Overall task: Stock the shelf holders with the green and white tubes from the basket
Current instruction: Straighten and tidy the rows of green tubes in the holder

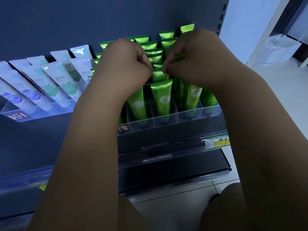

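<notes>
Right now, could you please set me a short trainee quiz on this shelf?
1. True or false: the white tubes stand left of the green tubes.
2. What holds the green tubes? A wire basket; B clear divided holder; C cardboard box.
3. Fill in: the fingers of the left hand and right hand are ____.
Key: 1 true; 2 B; 3 curled.

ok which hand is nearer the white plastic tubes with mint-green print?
Left. The left hand is just right of the white plastic tubes with mint-green print; the right hand is farther right, beyond it.
</notes>
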Available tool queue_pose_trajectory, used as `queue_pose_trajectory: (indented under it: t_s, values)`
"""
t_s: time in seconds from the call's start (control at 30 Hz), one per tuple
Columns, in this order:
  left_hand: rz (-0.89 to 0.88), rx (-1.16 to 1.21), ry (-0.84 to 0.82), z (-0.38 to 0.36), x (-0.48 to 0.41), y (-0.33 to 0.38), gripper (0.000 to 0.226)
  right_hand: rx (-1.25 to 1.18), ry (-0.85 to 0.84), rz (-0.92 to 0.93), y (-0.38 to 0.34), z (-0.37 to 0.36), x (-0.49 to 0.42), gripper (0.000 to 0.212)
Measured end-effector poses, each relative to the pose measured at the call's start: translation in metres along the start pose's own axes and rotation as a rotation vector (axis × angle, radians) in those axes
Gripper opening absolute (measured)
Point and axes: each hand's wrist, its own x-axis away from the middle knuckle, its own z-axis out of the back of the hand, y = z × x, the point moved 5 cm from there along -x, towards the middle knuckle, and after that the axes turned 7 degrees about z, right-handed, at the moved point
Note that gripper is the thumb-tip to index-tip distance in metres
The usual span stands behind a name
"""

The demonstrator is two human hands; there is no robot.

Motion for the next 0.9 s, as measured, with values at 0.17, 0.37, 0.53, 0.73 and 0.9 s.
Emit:
queue_pose_trajectory:
  t_s: [0.17, 0.37, 0.53, 0.73, 0.9]
  values:
    - [0.0, -0.005, 0.0, -0.001, 0.0, 0.001, 0.014, 0.016, 0.0, -0.011, 0.001, 0.0, 0.0, 0.009]
    - [-0.009, 0.04, 0.007, -0.004, -0.004, 0.001, 0.017, -0.005, 0.011, -0.008, 0.003, 0.001, 0.0, 0.01]
    - [-0.013, 0.063, 0.01, -0.004, -0.009, 0.003, 0.021, -0.023, 0.011, 0.007, 0.002, -0.001, -0.001, 0.009]
    - [-0.062, 0.082, 0.053, -0.004, -0.009, 0.003, 0.015, -0.011, 0.065, 0.025, -0.001, 0.006, 0.0, 0.013]
    - [-0.18, -0.01, 0.177, 0.003, -0.005, 0.01, 0.011, 0.069, 0.102, -0.001, 0.004, 0.012, 0.001, 0.014]
